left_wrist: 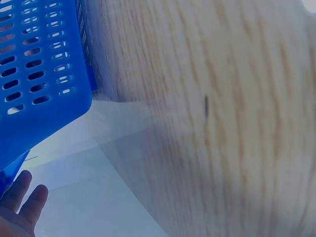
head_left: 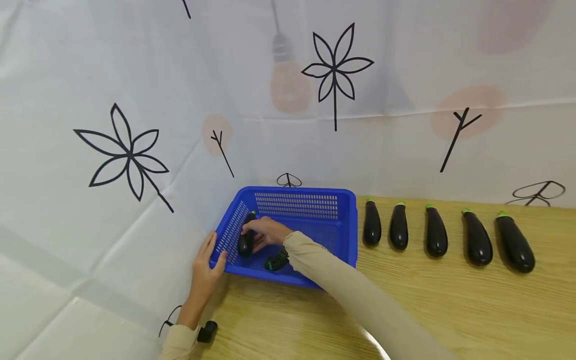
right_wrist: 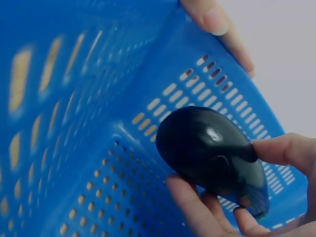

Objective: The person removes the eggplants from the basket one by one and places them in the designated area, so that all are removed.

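Note:
A blue perforated basket (head_left: 315, 192) stands on the wooden table (head_left: 450, 310) near its left end. My right hand (head_left: 260, 236) reaches into the basket's left side and grips a dark eggplant (head_left: 245, 241) with a green stem. In the right wrist view the eggplant (right_wrist: 207, 148) is pinched between thumb and fingers (right_wrist: 192, 207), close to the basket's wall (right_wrist: 98, 98). My left hand (head_left: 212, 252) rests against the basket's front left corner from outside, fingers straight, thumb on the rim. In the left wrist view only its fingertips (left_wrist: 24, 197) show, below the basket (left_wrist: 34, 74).
Several more dark eggplants (head_left: 436, 231) lie in a row on the table right of the basket, stems pointing away from me. A white sheet printed with black flowers (head_left: 130, 155) hangs behind and drapes over the table's left end. Bare wood lies in front.

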{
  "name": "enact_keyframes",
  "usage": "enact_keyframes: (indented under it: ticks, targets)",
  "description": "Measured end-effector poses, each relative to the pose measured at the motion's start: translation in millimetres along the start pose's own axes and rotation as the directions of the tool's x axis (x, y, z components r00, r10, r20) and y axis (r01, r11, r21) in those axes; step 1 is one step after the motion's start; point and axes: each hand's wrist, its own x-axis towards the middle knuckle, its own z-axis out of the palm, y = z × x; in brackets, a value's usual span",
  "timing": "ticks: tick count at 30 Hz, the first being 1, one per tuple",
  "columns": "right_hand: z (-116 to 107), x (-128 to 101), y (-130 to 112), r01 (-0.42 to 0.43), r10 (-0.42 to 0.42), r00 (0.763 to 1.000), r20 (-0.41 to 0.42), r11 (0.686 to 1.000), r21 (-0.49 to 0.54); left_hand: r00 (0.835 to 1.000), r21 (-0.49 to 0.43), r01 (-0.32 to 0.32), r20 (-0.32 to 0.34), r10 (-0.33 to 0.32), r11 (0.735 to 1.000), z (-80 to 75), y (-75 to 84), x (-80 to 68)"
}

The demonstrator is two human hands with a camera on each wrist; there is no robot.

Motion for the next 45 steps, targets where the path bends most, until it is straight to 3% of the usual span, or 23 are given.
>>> enact_keyframes:
  ticks: [7, 16, 22, 28, 33, 45]
  targets:
    - [-11, -15, -11, 0.042, -0.042, 0.999, 0.006, 0.998, -0.049, 1.000, 0.013, 0.020, 0.024, -0.020, 1.000, -1.9, -0.7, 1.3]
    - [-25, -44, -23, 0.112, -0.109, 0.994, 0.022, 0.982, -0.153, 1.000, 0.002, -0.001, 0.018, 0.001, 1.000, -0.1, -3.4, -1.3]
    - [-35, -66, -32, 0.133, -0.126, 0.991, 0.048, 0.974, -0.185, 0.999, -0.001, 0.033, 0.018, -0.032, 0.999, -1.1, 0.3, -3.1]
    - [-46, -85, -36, 0.164, -0.153, 0.986, 0.065, 0.966, -0.199, 1.000, -0.001, -0.006, 0.002, 0.006, 1.000, -0.7, -0.3, -3.1]
    - [-54, -99, -39, 0.184, -0.171, 0.982, 0.080, 0.959, -0.214, 1.000, -0.002, 0.009, 0.004, -0.009, 1.000, -0.5, -3.3, -3.7]
    - [-82, -126, -38, 0.198, -0.193, 0.980, 0.046, 0.941, -0.274, 1.000, -0.007, 0.007, -0.002, -0.007, 1.000, -0.3, 0.5, -3.8]
